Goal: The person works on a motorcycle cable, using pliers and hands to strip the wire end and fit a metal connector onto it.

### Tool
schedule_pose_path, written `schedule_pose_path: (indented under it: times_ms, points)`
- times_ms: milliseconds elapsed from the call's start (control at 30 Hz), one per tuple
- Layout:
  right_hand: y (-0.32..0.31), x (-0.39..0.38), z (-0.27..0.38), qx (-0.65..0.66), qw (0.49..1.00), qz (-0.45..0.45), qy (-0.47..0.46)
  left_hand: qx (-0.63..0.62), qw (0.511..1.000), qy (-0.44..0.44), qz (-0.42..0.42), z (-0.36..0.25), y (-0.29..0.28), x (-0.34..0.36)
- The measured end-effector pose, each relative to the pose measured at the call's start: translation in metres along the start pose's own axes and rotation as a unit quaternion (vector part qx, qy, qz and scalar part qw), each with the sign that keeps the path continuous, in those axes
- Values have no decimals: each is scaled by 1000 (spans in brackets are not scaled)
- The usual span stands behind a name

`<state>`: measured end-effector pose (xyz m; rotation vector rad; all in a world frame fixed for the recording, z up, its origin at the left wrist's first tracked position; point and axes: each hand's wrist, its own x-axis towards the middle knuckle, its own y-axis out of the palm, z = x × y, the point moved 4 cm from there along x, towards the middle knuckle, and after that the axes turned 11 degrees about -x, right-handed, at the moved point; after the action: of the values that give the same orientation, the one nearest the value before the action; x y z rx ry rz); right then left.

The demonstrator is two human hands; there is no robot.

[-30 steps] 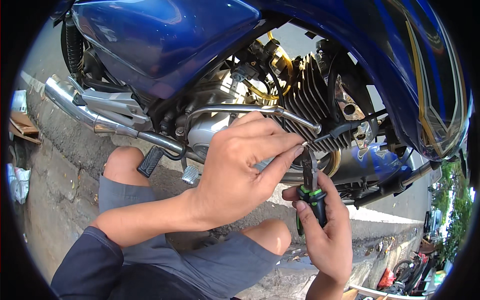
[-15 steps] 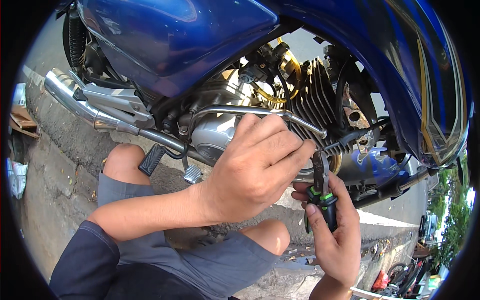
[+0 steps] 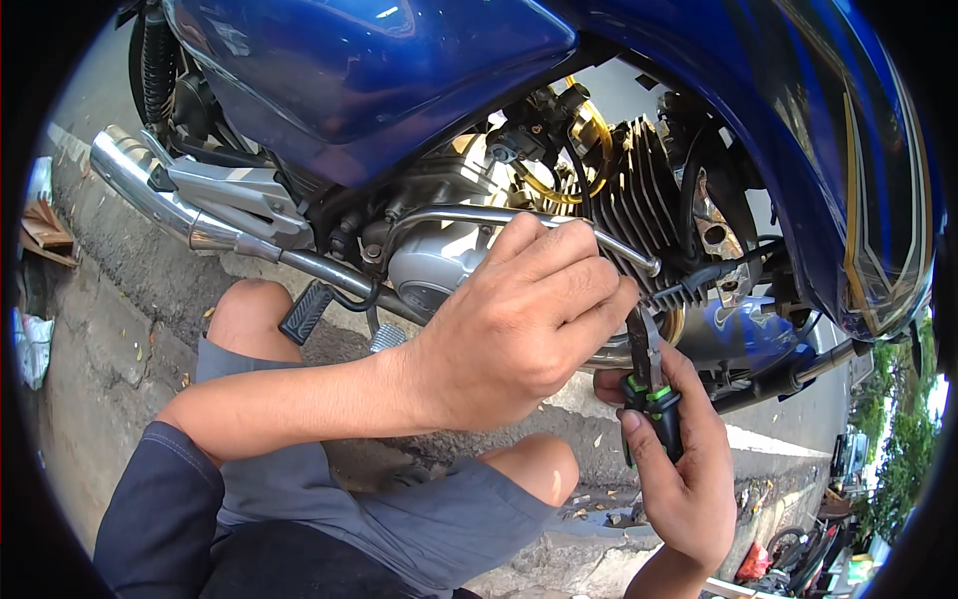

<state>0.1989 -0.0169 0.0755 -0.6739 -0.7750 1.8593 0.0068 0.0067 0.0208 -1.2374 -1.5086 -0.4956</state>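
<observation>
My left hand [image 3: 519, 329] has its fingers curled and pinched at the end of a black cable [image 3: 681, 293] beside the finned cylinder [image 3: 644, 190]; what its fingertips grip is mostly hidden behind them. My right hand [image 3: 679, 469] grips black-and-green handled pliers [image 3: 659, 409], whose metal jaws point up to the cable's end by my left fingertips. Both hands are below a curved chrome bar [image 3: 469, 216] on a blue motorcycle [image 3: 369, 70], in front of its engine.
A chrome exhaust [image 3: 150, 180], a black rubber footrest [image 3: 304, 314] and a ribbed metal pedal [image 3: 394, 337] lie left of the hands. My knees are bent on cracked pavement [image 3: 130, 329]. Wooden pieces [image 3: 45, 230] stand at the far left; parked vehicles [image 3: 798, 549] and greenery are at right.
Both hands and the pliers have shifted rightward in the view, along with the motorcycle. My left hand has turned a little, its thumb now less visible.
</observation>
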Motion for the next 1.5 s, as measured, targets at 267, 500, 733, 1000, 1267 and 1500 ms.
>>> schedule_pose_path:
  times_ms: [267,500,733,1000,1267,1500]
  points:
    - [3,0,-6,-20,999,-34,-11,0,1000,-4,11,0,0,-1]
    - [1,4,-4,-60,998,-29,-23,-8,1000,-2,15,0,1,-1]
    - [8,7,-17,-43,997,-54,-23,-49,998,-43,8,1,1,1]
    - [18,10,-24,-127,982,-127,-63,-231,954,-190,-39,8,5,1]
    - [29,6,-30,-48,988,-138,-48,-322,901,-290,-27,14,10,-2]
    - [36,12,-43,130,988,-77,-40,-320,912,-254,-16,17,8,0]
